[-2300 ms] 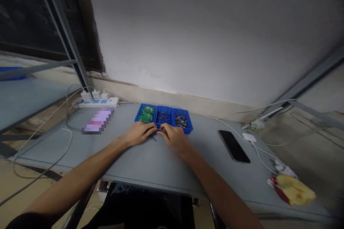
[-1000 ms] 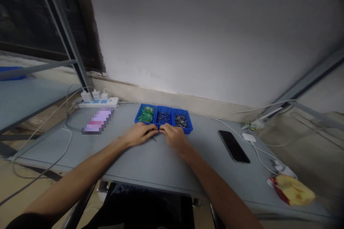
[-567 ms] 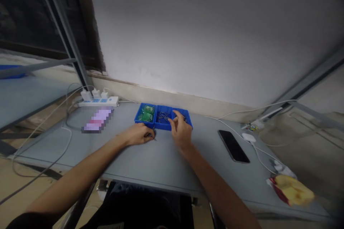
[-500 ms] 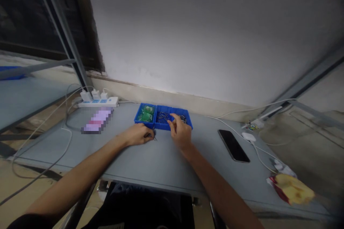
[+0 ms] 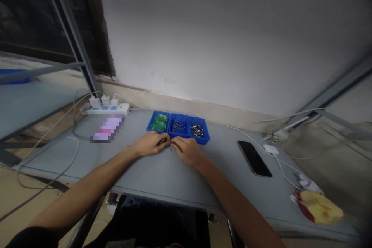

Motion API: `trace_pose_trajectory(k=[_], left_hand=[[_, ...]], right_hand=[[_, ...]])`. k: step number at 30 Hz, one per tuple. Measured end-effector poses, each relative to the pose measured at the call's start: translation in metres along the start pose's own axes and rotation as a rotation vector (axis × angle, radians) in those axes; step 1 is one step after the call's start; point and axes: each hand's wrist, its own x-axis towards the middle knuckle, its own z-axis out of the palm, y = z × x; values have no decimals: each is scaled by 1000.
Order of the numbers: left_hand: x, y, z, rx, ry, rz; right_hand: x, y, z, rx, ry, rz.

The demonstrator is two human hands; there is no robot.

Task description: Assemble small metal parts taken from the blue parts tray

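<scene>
My left hand (image 5: 149, 143) and my right hand (image 5: 187, 151) meet at the fingertips just in front of a blue three-compartment bin (image 5: 178, 136). A thin metal pin (image 5: 171, 147) shows between the fingertips, and most of it is hidden by my fingers. Both hands appear to pinch it, though the piece is too small to see clearly. The bin's left compartment holds green circuit boards (image 5: 159, 122), the middle one thin metal pins (image 5: 178, 126), and the right one dark metal parts (image 5: 197, 129).
The grey table (image 5: 87, 159) carries a white power strip (image 5: 108, 109) with chargers, a pixelated object (image 5: 107, 128), a black smartphone (image 5: 254, 164), a small white charger (image 5: 271, 149) and a yellow-and-red bag (image 5: 317, 208). White cables run along it and over its edges.
My right hand has drawn back from above the bin's right compartments and rejoined my left hand at the fingertips in front of the bin.
</scene>
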Motion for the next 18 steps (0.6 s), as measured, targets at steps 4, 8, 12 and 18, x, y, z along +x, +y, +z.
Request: trace_pose_trajectory(k=[4, 8, 12, 18], left_hand=[[0, 1, 0, -26, 21, 14], [0, 2, 2, -64, 19, 35], [1, 3, 5, -91, 29, 90], [3, 3, 4, -141, 131, 107]], right_hand=[[1, 1, -1, -24, 27, 19], [1, 1, 0, -50, 39, 19], [2, 0, 2, -58, 46, 28], [2, 0, -2, 17, 63, 38]])
